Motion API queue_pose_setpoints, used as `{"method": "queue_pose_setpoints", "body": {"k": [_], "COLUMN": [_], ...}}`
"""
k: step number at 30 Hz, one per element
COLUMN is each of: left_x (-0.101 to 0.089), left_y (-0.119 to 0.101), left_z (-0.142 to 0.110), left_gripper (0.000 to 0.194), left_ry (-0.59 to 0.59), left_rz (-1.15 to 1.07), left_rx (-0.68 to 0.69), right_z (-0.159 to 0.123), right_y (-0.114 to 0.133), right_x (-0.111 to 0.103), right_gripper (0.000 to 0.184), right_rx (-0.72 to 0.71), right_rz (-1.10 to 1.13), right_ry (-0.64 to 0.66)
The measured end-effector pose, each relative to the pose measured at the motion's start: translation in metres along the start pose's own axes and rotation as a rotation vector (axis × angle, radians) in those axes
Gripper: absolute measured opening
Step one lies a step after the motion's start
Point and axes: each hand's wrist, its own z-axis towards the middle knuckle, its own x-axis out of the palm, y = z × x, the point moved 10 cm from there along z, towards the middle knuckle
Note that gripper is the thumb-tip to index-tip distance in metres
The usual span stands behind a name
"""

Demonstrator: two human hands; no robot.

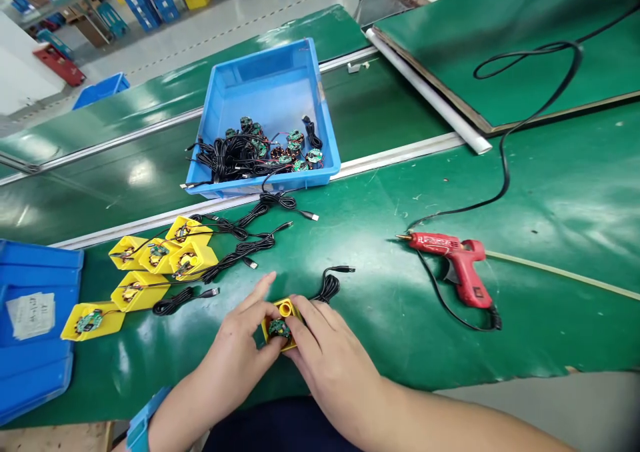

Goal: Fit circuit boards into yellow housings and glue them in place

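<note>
From the head view, the person's left hand (240,339) and right hand (325,345) meet over a small, open-topped yellow plastic housing (285,307) near the front edge of the green, glossy tabletop (370,259). In the housing's mouth sits a small green circuit board (279,329), beside a round yellow tube moulded into one corner. The left thumb and a bent finger close on the board, while the left index finger points away, free; the right fingers grip the housing's right side, the index lying along it. The exact fingertip contacts underneath are hidden. A coiled black cable with a plug (327,287) lies just beyond the right hand; any link to the board is covered. To do this well, I would keep the housing steady with the right hand, press the board by its rim rather than on its parts, and bring it level without trapping wires against the yellow wall. A little slack in the cable would help, since a tug could tilt the board. Six similar yellow housings with parts inside (157,255) stand to the left, a handy reference for how the board should sit. The red hot-glue gun (450,259) lies well apart on the right, its metal nozzle pointing left, so wrists should avoid that tip in case it is hot.
</note>
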Motion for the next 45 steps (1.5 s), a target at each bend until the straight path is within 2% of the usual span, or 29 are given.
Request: {"method": "queue_pose_setpoints", "body": {"k": [3,9,14,18,21,23,25,27,30,31,33,35,37,40,43,45], "left_x": [0.001,-0.006,-0.004,-0.010,-0.012,-0.008,-0.004,-0.001,-0.001,-0.002,-0.005,-0.007,-0.009,-0.010,-0.011,-0.013], "left_y": [-0.002,0.002,0.005,-0.007,-0.023,-0.033,-0.037,-0.034,-0.019,-0.013,-0.002,0.003,0.000,-0.008,-0.013,-0.013], "left_z": [-0.004,-0.024,-0.024,-0.025,-0.028,-0.028,-0.025,-0.021,-0.014,-0.011,-0.007,-0.004,-0.003,-0.004,-0.004,-0.005], "left_gripper": [0.017,0.021,0.029,0.025,0.024,0.025,0.026,0.027,0.030,0.032,0.034,0.034,0.033,0.028,0.028,0.026], "left_ry": [-0.012,-0.193,-0.160,-0.153,-0.167,-0.135,-0.085,-0.036,-0.010,-0.009,-0.012,-0.001,0.018,0.077,0.097,0.075], "left_rz": [0.027,0.193,0.213,0.268,0.466,0.603,0.691,0.717,0.659,0.626,0.555,0.493,0.435,0.352,0.283,0.245], "left_rx": [0.028,0.071,0.121,0.292,0.440,0.520,0.567,0.570,0.521,0.495,0.431,0.384,0.366,0.361,0.362,0.354], "right_z": [0.002,0.001,-0.001,0.004,0.010,0.009,0.002,-0.015,-0.061,-0.078,-0.102,-0.112,-0.113,-0.106,-0.108,-0.115], "right_y": [0.002,0.005,0.005,0.003,0.004,-0.002,-0.021,-0.057,-0.130,-0.153,-0.194,-0.223,-0.239,-0.247,-0.239,-0.221], "right_x": [-0.001,-0.007,-0.008,-0.002,-0.001,-0.007,-0.023,-0.053,-0.110,-0.123,-0.134,-0.131,-0.127,-0.121,-0.118,-0.123], "right_gripper": [0.028,0.040,0.038,0.029,0.025,0.026,0.030,0.034,0.039,0.041,0.044,0.042,0.037,0.037,0.036,0.027], "right_rx": [-0.016,0.006,0.011,-0.010,-0.056,-0.064,-0.016,0.108,0.455,0.599,0.851,0.989,0.994,0.843,0.706,0.614], "right_rz": [-0.011,0.018,0.030,0.073,0.070,0.070,0.070,0.020,-0.232,-0.332,-0.450,-0.459,-0.353,0.031,0.289,0.455], "right_ry": [0.024,0.046,0.051,0.051,0.049,0.038,-0.017,-0.153,-0.429,-0.460,-0.386,-0.259,-0.235,-0.322,-0.346,-0.429]}}
